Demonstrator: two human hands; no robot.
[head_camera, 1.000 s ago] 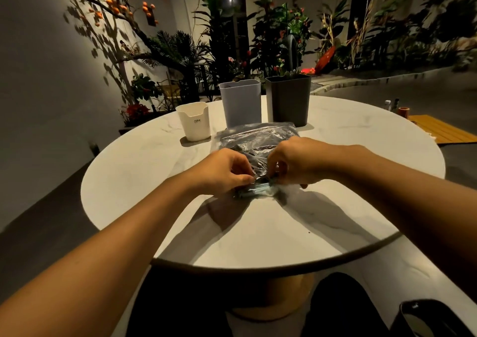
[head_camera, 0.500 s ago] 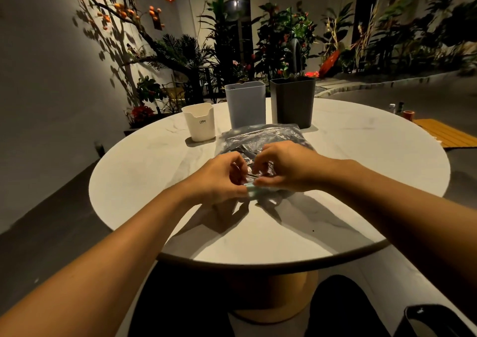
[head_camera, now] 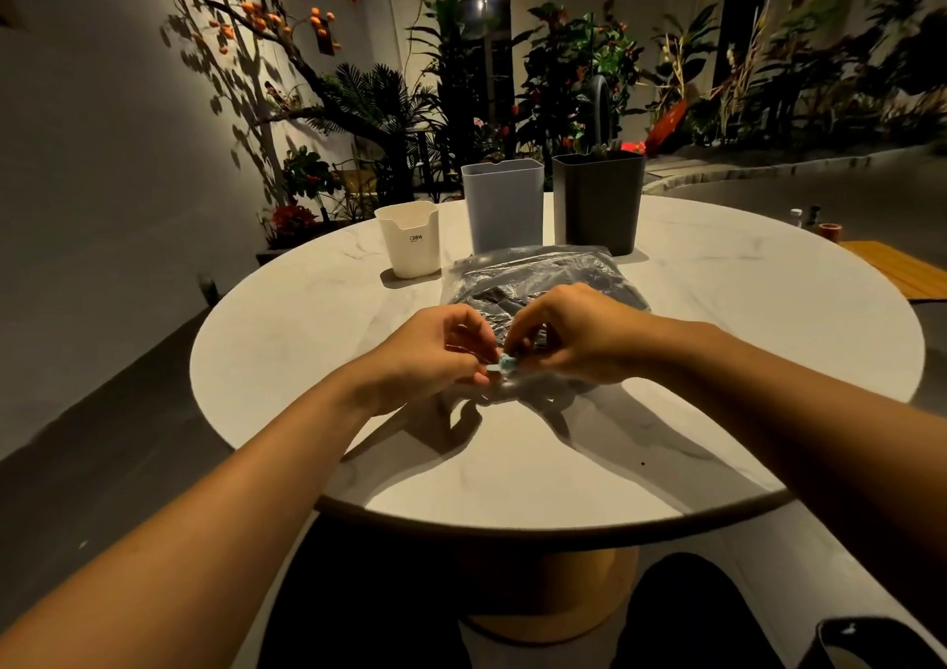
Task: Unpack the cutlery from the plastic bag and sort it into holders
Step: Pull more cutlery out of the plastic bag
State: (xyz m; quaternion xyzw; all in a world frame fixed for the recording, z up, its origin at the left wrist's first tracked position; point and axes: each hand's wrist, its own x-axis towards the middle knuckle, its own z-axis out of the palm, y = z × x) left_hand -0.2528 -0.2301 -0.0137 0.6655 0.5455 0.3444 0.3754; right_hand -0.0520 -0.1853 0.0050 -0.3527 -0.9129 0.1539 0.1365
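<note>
— Where's the bag?

— The plastic bag (head_camera: 543, 279) lies flat on the round table (head_camera: 717, 340), stretching away from my fingers toward the far side. Its near end is bunched up right where my two hands meet. Dark cutlery shows through the plastic, all inside, just beyond my knuckles.

— And your grip?

— My left hand (head_camera: 435, 356) has its fingers curled, pinching the near edge of the bag. My right hand (head_camera: 569, 335) is curled too, pinching the same gathered end from the other side. Between the fingertips sits a small pale blue tie (head_camera: 505, 363); both hands touch it.

— The holders?

— Past the far end of the bag, well beyond my grip: a white cup (head_camera: 410, 240) off to the left, a grey bin (head_camera: 502, 205) straight ahead, a black bin (head_camera: 597, 199) just right of it. All three stand upright, the grey and black side by side.
</note>
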